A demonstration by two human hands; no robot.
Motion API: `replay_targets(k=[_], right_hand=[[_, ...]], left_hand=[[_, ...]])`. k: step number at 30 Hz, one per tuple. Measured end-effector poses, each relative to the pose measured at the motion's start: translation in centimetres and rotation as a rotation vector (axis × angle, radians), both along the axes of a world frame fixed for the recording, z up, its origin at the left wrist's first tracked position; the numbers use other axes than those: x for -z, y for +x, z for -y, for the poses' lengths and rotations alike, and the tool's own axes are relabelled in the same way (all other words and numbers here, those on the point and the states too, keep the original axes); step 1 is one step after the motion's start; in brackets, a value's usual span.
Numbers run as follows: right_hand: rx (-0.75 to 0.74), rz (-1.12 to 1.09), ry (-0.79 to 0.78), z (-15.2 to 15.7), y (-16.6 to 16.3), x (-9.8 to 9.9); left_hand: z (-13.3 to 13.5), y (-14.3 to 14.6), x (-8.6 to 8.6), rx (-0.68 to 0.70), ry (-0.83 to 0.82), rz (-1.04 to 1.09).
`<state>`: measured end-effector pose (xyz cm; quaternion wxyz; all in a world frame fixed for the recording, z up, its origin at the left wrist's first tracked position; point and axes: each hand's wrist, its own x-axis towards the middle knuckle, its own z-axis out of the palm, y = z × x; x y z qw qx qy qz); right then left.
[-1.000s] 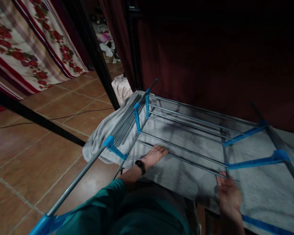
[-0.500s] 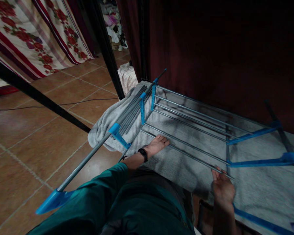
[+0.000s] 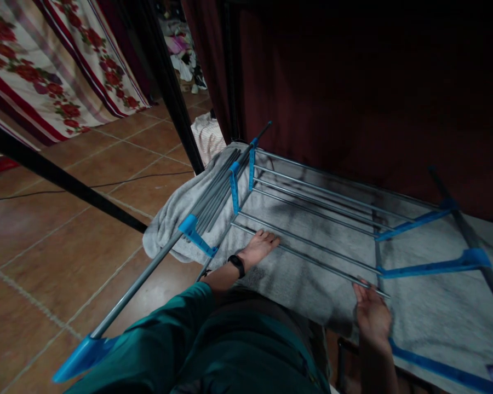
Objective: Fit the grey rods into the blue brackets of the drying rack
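Note:
A grey towel (image 3: 299, 273) lies spread across a lower tier of a drying rack, under a row of grey metal rods (image 3: 312, 219) joined by blue plastic brackets. My left hand (image 3: 259, 247) rests flat on the towel near its left end, fingers stretched out, a black band on the wrist. My right hand (image 3: 370, 314) lies on the towel's near edge further right, fingers apart and touching the nearest rod. The towel's left end (image 3: 176, 213) hangs bunched over the rack's side.
A folded rack wing with blue end caps (image 3: 82, 350) sticks out toward me at lower left. A black pole (image 3: 66, 183) crosses the brown tiled floor. A dark red curtain (image 3: 353, 98) hangs behind the rack. Floral cloth (image 3: 45, 71) hangs at upper left.
Both hands stay on the towel in nearly the same spots; the right hand has shifted slightly toward the nearest rod. The view has swung a little.

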<state>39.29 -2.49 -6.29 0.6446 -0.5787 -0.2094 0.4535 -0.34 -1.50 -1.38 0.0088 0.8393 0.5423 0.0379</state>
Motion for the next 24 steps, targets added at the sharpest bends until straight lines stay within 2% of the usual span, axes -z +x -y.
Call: replay_targets(k=[5,9,14,19,24], right_hand=[[0.066,-0.046,-0.007,-0.6,-0.1,0.6],[0.085,-0.115,0.007,-0.6,0.2,1.4],[0.088,-0.098,-0.021,-0.8,0.5,1.6],[0.104,-0.092,-0.021,-1.2,0.4,1.3],[0.116,-0.186,0.011,-2.0,-1.1,-0.6]], left_hand=[[0.1,-1.2,0.7,-0.187,0.023,0.069],[0.2,-2.2,0.3,-0.237,0.057,0.091],[0.5,-3.0,-0.3,-0.192,0.048,0.176],[1.0,-3.4,0.0,-0.164,0.018,0.250],[1.0,-4.3,0.4,-0.135,0.039,0.313]])
